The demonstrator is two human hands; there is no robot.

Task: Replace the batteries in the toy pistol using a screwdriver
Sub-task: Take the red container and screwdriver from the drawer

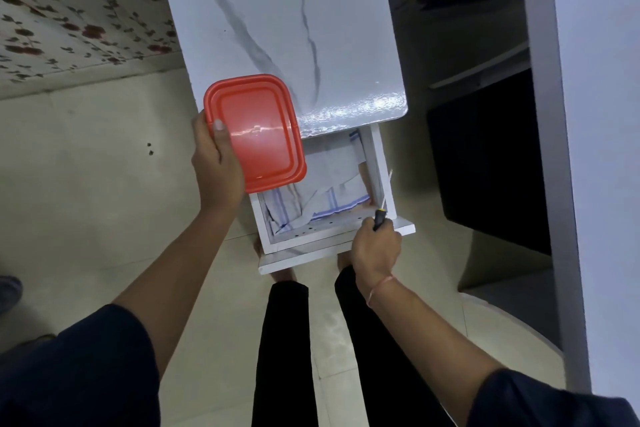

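A white tabletop (277,10) with grey marble veins fills the view from the centre up to 12 o'clock. A red box (256,135) with a ridged lid overlaps its near left corner, just left of centre. Below the tabletop's near edge, toward 6 o'clock, a white drawer (311,241) stands pulled open, with crumpled white cloths (325,177) with blue stripes inside. Pale floor tiles (104,184) spread toward 9 o'clock, meeting a flower-patterned wall (69,10) at 10 o'clock. A dark cabinet (485,166) sits at 3 o'clock beside a white upright panel (588,114).
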